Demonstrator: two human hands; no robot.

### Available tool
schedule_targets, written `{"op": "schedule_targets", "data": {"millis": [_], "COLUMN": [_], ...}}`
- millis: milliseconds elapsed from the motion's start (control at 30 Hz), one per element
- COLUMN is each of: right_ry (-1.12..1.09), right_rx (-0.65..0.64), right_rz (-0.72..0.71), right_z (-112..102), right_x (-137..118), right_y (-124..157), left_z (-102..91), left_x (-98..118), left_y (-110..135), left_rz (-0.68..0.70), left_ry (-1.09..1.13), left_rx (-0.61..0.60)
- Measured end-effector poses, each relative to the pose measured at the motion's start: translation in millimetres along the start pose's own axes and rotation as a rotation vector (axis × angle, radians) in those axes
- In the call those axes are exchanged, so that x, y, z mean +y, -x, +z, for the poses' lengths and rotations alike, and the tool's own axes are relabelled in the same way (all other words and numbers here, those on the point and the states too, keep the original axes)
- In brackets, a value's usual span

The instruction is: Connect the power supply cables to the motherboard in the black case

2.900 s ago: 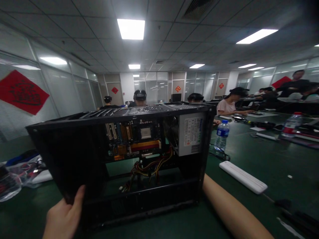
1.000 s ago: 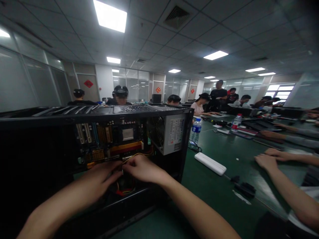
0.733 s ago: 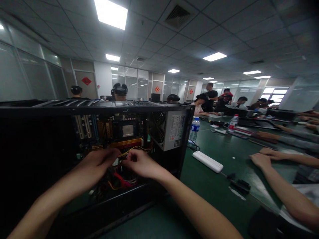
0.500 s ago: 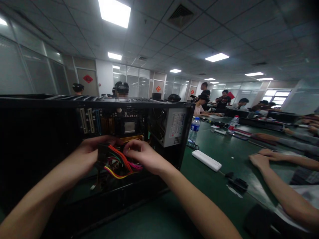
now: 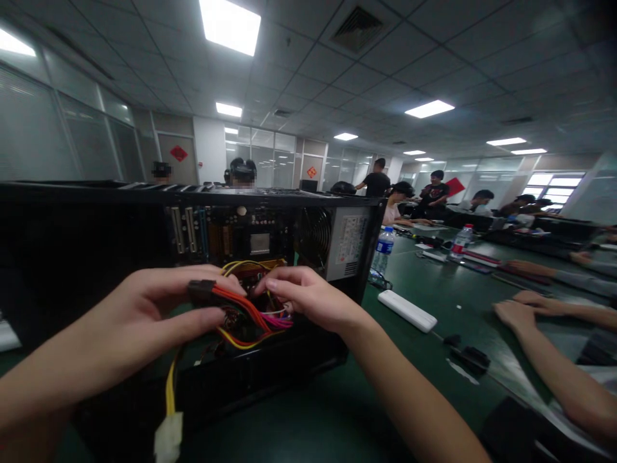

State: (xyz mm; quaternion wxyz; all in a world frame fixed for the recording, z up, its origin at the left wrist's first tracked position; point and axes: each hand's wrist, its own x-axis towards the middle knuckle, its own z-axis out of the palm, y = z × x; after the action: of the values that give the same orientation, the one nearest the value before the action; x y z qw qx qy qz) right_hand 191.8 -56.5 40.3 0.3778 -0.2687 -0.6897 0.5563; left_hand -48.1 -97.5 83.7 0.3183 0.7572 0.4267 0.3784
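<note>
An open black computer case [image 5: 299, 350] lies before me, and both my hands reach into it. My left hand [image 5: 159, 305] has its thumb and fingers closed about a bundle of coloured power wires [image 5: 253, 315], which ends in a black connector [image 5: 202, 289] by the fingers. My right hand [image 5: 308, 296] is curled on thin wires deeper in the bundle; its fingertips are partly hidden. Below my left hand hangs a white connector [image 5: 168, 437] on yellow wires. Behind the hands are the motherboard's processor area [image 5: 260, 242] and the power supply [image 5: 349, 241].
On the green table [image 5: 409, 386] to the right lie a white power bank [image 5: 407, 310] and a black plug-like piece [image 5: 470, 360]. Two water bottles [image 5: 384, 247] stand farther back. Another person's forearms [image 5: 544, 347] rest at the right; several people sit or stand beyond.
My left hand has come nearer and lower, its thumb now in front of the wires. My right hand has shifted slightly right. The white connector on yellow wires now hangs at the front.
</note>
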Motion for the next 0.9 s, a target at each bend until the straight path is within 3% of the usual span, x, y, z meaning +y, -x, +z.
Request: {"op": "schedule_targets", "data": {"millis": [267,400,467,600,700,900], "right_ry": [0.401,0.814,0.878,0.732,0.581,0.249], "right_rx": [-0.111,-0.011,0.021,-0.125,-0.191,-0.013], "right_rz": [-0.028,-0.124,-0.163,-0.275,-0.239,-0.184], "right_z": [6.0,12.5,16.5,23.0,26.1,23.7], "right_x": [-2.4,-15.3,-20.0,-21.2,-18.6,-20.7], "right_y": [3.9,15.2,19.2,21.7,22.7,24.6], "left_z": [8.1,10.7,13.6,19.1,19.9,9.9], "left_x": [5.6,3.1,2.1,4.9,6.8,-4.1], "left_y": [-0.6,-2.5,-2.8,-1.5,0.2,10.6], "left_rz": [-0.088,-0.090,-0.092,-0.047,-0.047,-0.081], "left_ry": [0.116,0.103,0.115,0.061,-0.003,-0.111], "left_rx": [0.028,0.008,-0.017,-0.034,-0.051,-0.107]}}
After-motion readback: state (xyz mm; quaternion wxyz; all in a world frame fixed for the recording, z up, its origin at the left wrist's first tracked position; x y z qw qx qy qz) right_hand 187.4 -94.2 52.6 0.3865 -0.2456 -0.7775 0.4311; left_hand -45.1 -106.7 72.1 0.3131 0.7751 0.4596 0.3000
